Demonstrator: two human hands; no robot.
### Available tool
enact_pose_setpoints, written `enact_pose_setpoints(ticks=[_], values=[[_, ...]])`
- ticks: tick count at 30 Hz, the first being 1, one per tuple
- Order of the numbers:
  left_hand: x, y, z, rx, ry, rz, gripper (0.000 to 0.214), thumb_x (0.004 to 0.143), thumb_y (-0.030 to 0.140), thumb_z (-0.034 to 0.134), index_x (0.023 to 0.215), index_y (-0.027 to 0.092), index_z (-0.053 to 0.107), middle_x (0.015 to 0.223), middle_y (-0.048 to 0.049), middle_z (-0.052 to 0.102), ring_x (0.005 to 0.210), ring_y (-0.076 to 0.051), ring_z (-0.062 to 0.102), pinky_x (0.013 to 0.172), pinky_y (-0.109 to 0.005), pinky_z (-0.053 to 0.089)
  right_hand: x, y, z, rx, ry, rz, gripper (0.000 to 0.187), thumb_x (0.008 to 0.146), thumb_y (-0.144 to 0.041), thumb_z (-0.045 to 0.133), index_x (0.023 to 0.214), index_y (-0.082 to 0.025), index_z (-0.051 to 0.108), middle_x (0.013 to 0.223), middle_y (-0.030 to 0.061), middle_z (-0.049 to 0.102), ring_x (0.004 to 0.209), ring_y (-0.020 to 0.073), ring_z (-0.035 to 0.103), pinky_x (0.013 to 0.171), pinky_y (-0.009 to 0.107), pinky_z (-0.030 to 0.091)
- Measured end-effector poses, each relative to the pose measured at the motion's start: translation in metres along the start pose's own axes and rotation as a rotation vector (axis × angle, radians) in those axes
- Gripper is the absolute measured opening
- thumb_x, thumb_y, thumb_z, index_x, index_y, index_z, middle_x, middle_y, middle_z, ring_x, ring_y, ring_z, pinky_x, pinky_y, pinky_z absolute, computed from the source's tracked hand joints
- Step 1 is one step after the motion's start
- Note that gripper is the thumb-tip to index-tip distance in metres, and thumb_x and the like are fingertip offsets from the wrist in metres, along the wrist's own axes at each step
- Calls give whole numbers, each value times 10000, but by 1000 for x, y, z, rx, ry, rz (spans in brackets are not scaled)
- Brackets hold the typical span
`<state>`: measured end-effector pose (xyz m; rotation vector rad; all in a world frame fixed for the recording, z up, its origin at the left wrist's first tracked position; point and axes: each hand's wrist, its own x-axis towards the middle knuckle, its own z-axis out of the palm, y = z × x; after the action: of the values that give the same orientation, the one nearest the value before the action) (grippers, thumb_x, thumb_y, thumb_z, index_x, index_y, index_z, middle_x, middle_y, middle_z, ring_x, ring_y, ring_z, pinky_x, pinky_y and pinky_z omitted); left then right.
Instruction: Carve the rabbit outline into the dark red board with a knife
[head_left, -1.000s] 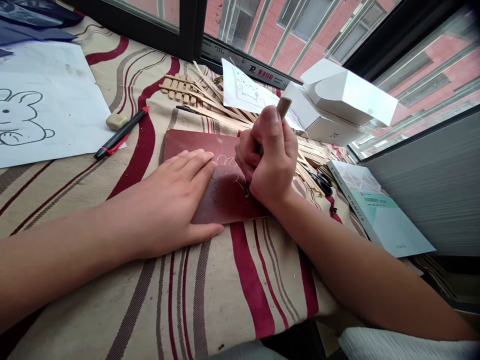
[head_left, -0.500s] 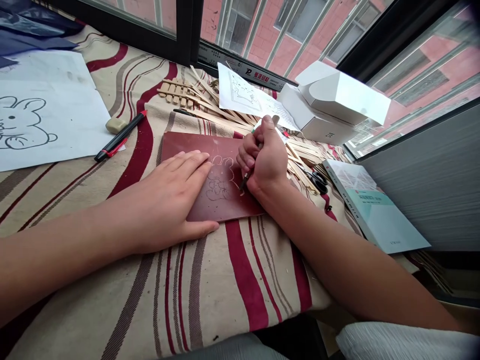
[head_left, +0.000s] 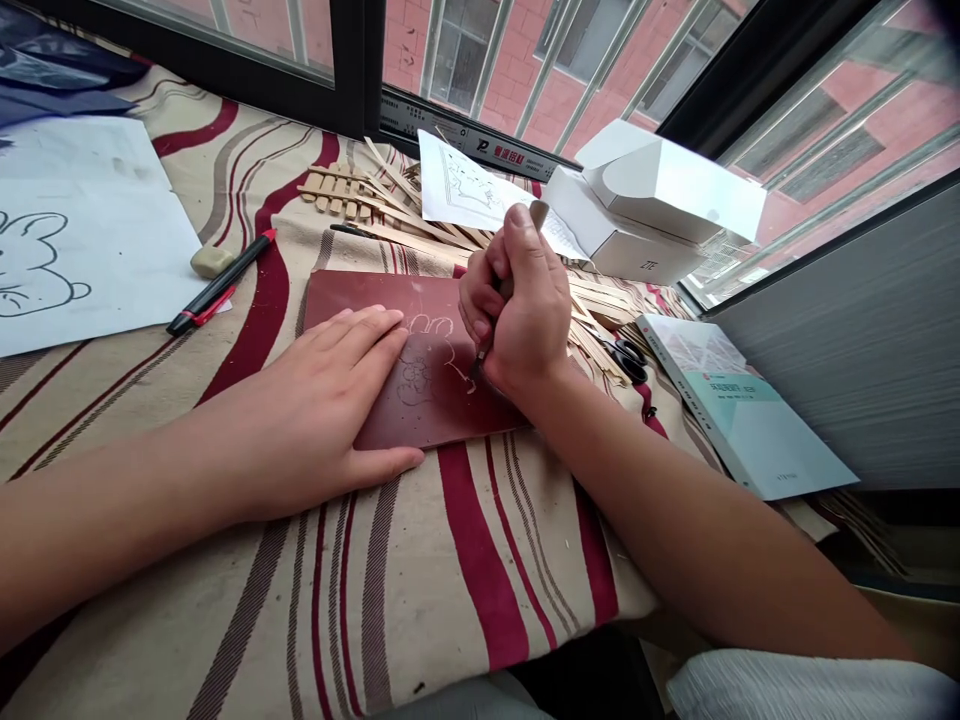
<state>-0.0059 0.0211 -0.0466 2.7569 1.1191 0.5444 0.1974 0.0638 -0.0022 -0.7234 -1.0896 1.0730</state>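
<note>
My left hand (head_left: 322, 400) lies flat on a dark red carving block (head_left: 442, 425), its fingers spread and pressing the block down. A pale rabbit outline (head_left: 424, 350) is cut or drawn on the block, between my hands. My right hand (head_left: 521, 310) grips a slim carving tool (head_left: 480, 358) in a closed fist. The tool's tip touches the block at the rabbit outline, and its pale handle end (head_left: 538, 213) sticks up past my thumb. My fingers hide the middle of the tool.
Left of the block lie a paper with a rabbit drawing (head_left: 90, 230), an eraser (head_left: 212, 261) and a black-and-red marker (head_left: 221, 285). Wooden sticks (head_left: 390, 215), a printed sheet (head_left: 465, 185), white boxes (head_left: 645, 215), scissors (head_left: 628, 360) and a book (head_left: 742, 410) lie beyond. A window runs behind.
The whole scene has slid left in view. My right hand has rocked on the block, and the tool tip sits at a different spot on the outline. My left hand stays flat on the block.
</note>
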Motion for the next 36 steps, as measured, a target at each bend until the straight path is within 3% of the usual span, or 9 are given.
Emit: enact_pose_setpoints(ticks=[9,15,19,23,26,29,33,36], values=[[1,1,0,-28,0,-19,1088,940,861,405,1702,84,387,1787,-196,369,1652,-426,343,1397,-545,248,2,9,0,19,-65,-29,627,909,-692,773,662,-265,385,486,-93,284,389,85,221,355,281,187],[7,9,-13,-45,-138,-81,1117,912,826,504,1689,34,383,1776,-243,368,1659,-435,332,1399,-549,245,-6,9,-1,-109,-39,-124,544,1038,-608,649,698,-272,389,489,-78,331,374,94,266,365,306,235],[5,8,-9,-46,-63,-56,1087,918,845,469,1682,74,406,1777,-216,379,1663,-411,332,1403,-538,238,-5,9,-15,-185,-59,-167,493,1091,-565,575,737,-268,404,509,-68,375,411,102,323,407,291,303],[2,4,-1,-35,-32,-41,1067,932,845,449,1680,85,418,1779,-204,382,1659,-407,340,1401,-537,242,-1,-6,-44,-315,-124,-76,566,1001,-713,640,716,-256,466,558,-31,550,444,98,488,427,274,375],[1,3,1,-29,-17,-28,1072,940,860,412,1682,87,422,1782,-197,382,1657,-408,342,1399,-544,246,-11,-26,-55,-386,-279,-47,480,1022,-633,675,769,-238,569,657,8,716,389,79,493,351,266,276],[1,2,1,-20,-25,-38,1087,940,883,369,1687,95,422,1786,-188,379,1661,-401,339,1397,-538,252,-23,-35,-52,-379,-229,-30,432,1044,-559,680,790,-240,539,666,-2,746,331,68,474,313,260,249],[2,2,-1,-17,-27,-37,1092,941,884,360,1681,83,428,1782,-194,385,1661,-399,340,1400,-533,247,-20,-23,-51,-308,-34,111,522,965,-660,728,757,-231,514,570,-22,687,301,60,447,308,236,253],[1,1,-1,-16,-36,-37,1084,940,874,385,1672,77,442,1778,-198,389,1658,-402,344,1401,-540,247,-11,-22,-55,-189,7,229,587,882,-712,777,747,-231,469,550,-43,647,293,42,403,310,227,213]])
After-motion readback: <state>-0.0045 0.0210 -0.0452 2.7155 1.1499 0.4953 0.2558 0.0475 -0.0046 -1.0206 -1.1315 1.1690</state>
